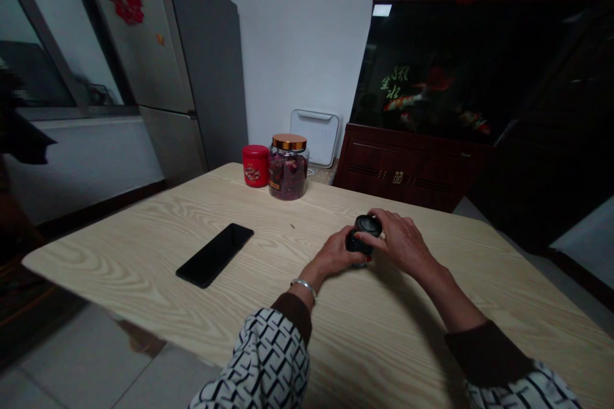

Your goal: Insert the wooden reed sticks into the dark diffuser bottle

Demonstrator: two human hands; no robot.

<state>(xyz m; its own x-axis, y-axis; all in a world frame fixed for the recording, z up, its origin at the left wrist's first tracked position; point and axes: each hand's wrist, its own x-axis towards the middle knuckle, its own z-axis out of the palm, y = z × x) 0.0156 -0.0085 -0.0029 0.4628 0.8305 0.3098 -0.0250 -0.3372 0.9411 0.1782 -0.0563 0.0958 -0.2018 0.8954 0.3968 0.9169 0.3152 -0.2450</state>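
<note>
A small dark jar (pixel 357 243) with a round black lid (pixel 368 224) stands on the wooden table, right of the middle. My left hand (pixel 334 252) is wrapped round the jar's body from the left. Fingers and thumb of my right hand (pixel 400 239) grip the lid from the right. The lid looks slightly offset from the body; whether it is still seated on the jar I cannot tell. What is inside the jar is hidden.
A black phone (pixel 215 255) lies on the table (pixel 268 307) to the left. Toward the far edge stand a red canister (pixel 255 166) and a glass jar (pixel 288 172) of dried flowers with a copper lid. Behind are a fridge (pixel 206 57) and a fish tank (pixel 432 70).
</note>
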